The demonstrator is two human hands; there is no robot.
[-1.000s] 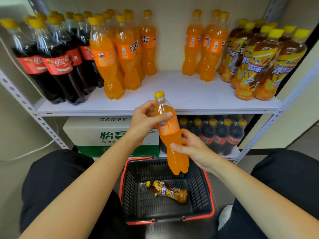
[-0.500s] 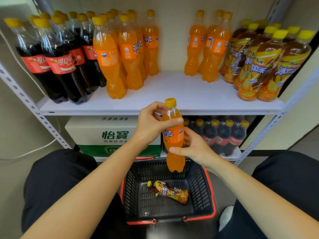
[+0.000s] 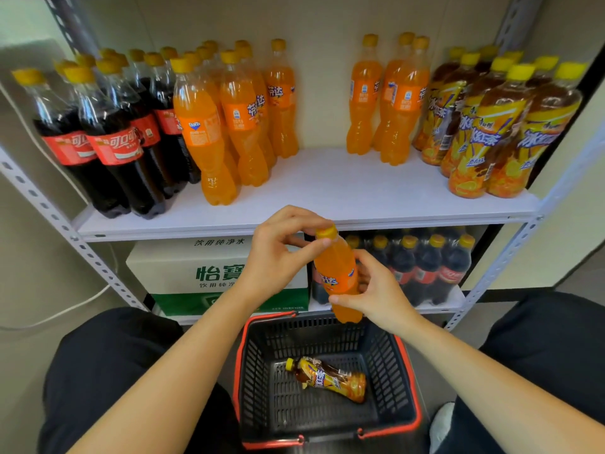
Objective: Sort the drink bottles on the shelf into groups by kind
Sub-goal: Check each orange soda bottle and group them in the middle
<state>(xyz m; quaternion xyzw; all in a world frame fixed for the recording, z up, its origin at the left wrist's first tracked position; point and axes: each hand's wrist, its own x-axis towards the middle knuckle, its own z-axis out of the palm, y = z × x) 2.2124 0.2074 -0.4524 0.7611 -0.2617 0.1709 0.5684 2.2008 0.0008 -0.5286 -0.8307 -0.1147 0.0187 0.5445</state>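
Both hands hold one orange soda bottle (image 3: 337, 273) upright above the basket, just below the shelf's front edge. My left hand (image 3: 278, 253) pinches its neck under the yellow cap. My right hand (image 3: 379, 290) wraps its lower half. On the white shelf (image 3: 327, 191) stand cola bottles (image 3: 108, 152) at the left, a group of orange soda bottles (image 3: 229, 126) beside them, three more orange soda bottles (image 3: 389, 103) right of the middle gap, and iced tea bottles (image 3: 491, 126) at the far right.
A black basket with red rim (image 3: 406, 365) sits on the floor between my knees; one iced tea bottle (image 3: 327, 378) lies in it. The lower shelf holds a water carton (image 3: 209, 270) and a pack of cola bottles (image 3: 425, 267). Metal uprights (image 3: 504, 257) flank the shelf.
The orange bottle has turned more upright, and my right hand now wraps its lower half. My left hand has slid up to the neck.
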